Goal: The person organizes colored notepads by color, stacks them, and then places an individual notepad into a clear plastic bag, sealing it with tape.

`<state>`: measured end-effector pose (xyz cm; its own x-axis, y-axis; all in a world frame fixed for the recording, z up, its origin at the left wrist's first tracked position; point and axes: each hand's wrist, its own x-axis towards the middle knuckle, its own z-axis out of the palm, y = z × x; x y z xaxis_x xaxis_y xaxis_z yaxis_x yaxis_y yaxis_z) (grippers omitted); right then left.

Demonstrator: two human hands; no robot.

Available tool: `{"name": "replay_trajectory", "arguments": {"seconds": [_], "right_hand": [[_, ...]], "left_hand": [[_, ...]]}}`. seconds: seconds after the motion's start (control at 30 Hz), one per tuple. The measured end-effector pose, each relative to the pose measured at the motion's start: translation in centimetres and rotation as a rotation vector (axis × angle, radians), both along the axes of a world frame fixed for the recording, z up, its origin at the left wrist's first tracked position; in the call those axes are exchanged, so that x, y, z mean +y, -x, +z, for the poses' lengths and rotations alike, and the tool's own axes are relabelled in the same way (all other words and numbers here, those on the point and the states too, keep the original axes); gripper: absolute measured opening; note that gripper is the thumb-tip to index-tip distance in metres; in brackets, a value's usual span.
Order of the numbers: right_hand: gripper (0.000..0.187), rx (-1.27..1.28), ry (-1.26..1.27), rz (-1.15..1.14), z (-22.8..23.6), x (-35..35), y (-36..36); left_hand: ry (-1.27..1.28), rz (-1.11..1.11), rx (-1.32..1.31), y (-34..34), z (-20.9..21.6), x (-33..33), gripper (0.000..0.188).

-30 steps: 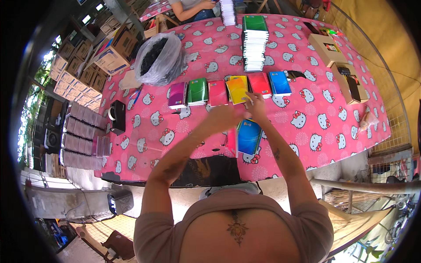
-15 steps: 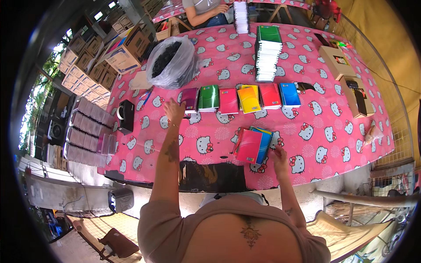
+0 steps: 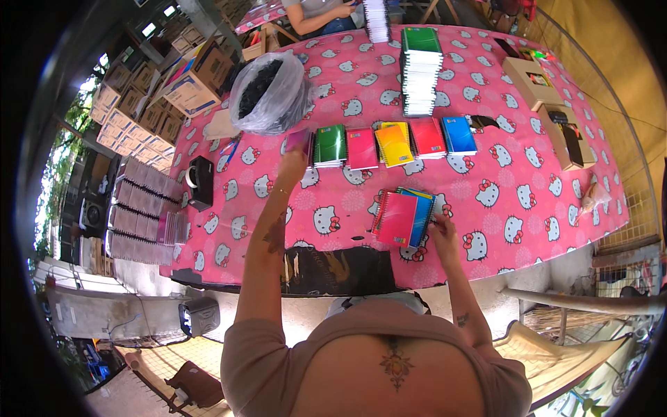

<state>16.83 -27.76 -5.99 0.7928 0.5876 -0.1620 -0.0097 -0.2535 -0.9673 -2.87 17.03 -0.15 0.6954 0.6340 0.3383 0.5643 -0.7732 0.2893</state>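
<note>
On the pink cartoon-cat tablecloth (image 3: 528, 187) lies a row of spiral notebook piles: purple (image 3: 301, 140), green (image 3: 330, 144), pink (image 3: 362, 148), yellow (image 3: 393, 143), red (image 3: 427, 136), blue (image 3: 458, 134). My left hand (image 3: 292, 164) reaches to the purple pile and grips a purple notebook at its near edge. Closer to me lies a small fanned stack with a pink notebook (image 3: 397, 217) on top and blue and yellow ones under it. My right hand (image 3: 442, 226) rests on that stack's right edge.
A tall stack of green-topped notebooks (image 3: 420, 69) stands behind the row. A clear bag of dark items (image 3: 267, 93) sits at the left, a black tape dispenser (image 3: 200, 182) near the left edge. Cardboard boxes (image 3: 549, 90) line the right side. Another person (image 3: 319, 14) works at the far end.
My left hand stayed at the purple pile at the row's left end and now grips a notebook. My right hand stays at the fanned stack. The view shifted slightly.
</note>
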Motion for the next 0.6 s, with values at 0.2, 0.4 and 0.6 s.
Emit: {"name": "replay_trajectory", "arguments": {"seconds": [0.2, 0.4, 0.6], "right_hand": [[0.072, 0.427, -0.146, -0.085, 1.6, 0.6, 0.2], [0.077, 0.52, -0.157, -0.203, 3.6, 1.5, 0.8], [0.079, 0.452, -0.03, 0.134, 4.8, 5.4, 0.8]], "left_hand": [[-0.179, -0.294, -0.119, -5.1, 5.1, -18.5, 0.049], [0.121, -0.471, 0.23, -6.2, 3.7, -32.5, 0.051], [0.744, -0.195, -0.188, -4.4, -2.8, -23.8, 0.054]]}}
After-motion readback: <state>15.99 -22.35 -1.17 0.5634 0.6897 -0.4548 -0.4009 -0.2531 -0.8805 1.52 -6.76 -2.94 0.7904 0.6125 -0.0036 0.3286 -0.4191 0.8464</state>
